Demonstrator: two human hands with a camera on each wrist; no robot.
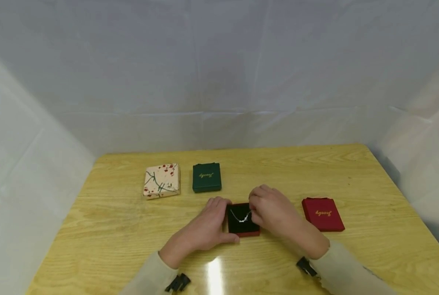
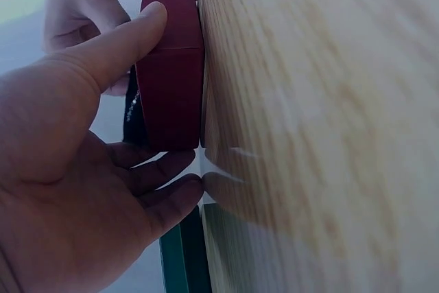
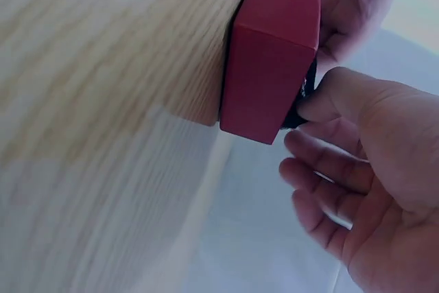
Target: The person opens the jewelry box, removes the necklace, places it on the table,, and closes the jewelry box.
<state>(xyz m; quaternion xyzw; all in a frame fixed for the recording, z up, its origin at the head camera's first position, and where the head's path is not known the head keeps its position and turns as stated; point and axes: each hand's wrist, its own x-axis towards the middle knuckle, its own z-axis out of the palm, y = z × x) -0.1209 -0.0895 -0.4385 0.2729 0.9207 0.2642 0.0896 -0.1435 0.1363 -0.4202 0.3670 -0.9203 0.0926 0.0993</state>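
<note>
A small red jewelry box [image 1: 249, 234] sits uncovered on the wooden table, with a black padded insert [image 1: 238, 227] at its top. A silver necklace [image 1: 243, 220] hangs in a curve across the insert. My left hand [image 1: 210, 225] grips the box, its thumb [image 2: 147, 29] along the near wall and the other fingers around the left side. At the box's right side, my right hand [image 1: 274, 211] pinches the edge of the insert, which stands above the rim in both wrist views. The right hand's fingers cover the necklace's right end in the head view.
Farther back are a green box [image 1: 207, 180] with gold lettering and a cream box [image 1: 162, 180] with a red floral pattern. A flat red lid-like piece [image 1: 324, 219] with gold lettering lies to the right. White sheeting [image 1: 219, 82] hangs behind the table.
</note>
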